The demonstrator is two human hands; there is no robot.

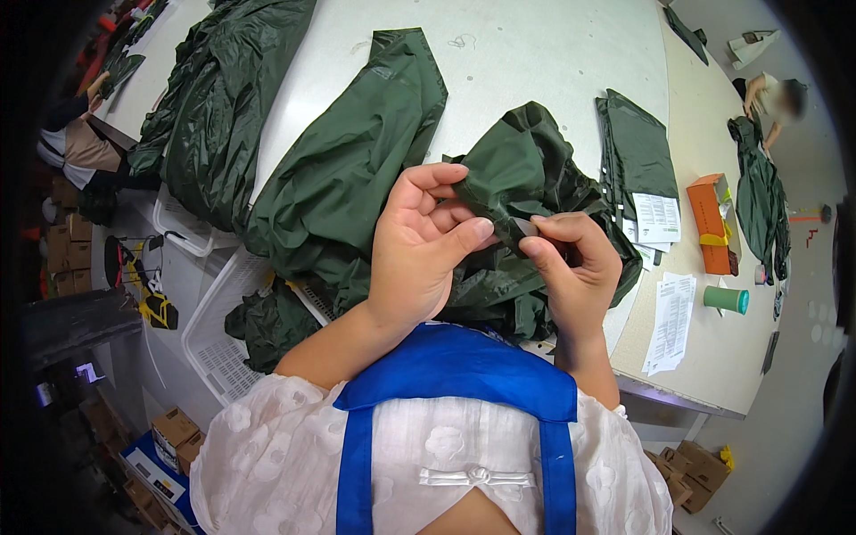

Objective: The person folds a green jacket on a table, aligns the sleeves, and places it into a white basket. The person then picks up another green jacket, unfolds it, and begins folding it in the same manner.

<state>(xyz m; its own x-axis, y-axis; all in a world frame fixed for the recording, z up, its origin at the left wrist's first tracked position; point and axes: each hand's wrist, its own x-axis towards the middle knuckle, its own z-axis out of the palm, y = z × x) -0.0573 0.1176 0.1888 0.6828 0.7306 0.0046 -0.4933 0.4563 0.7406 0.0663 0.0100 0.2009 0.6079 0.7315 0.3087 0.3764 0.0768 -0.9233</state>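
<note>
A dark green garment of thin, slightly shiny fabric [508, 169] is bunched up in front of my chest. My left hand [423, 232] grips its edge, thumb and fingers on the cloth and the palm partly turned up. Close by on the right, my right hand [578, 259] pinches a narrow seamed strip of the same edge between thumb and forefinger. Folds hide part of the garment below my hands. Directly left of it lies a long matte green piece of cloth [357, 169]; whether the two are joined I cannot tell.
A large green heap [223, 107] covers the table's left side. White plastic baskets [209, 334] stand below. On the right are a folded green garment [637, 143], printed sheets [670, 321], an orange box [711, 223] and a green cylinder [727, 300]. Two people work with green cloth at either side.
</note>
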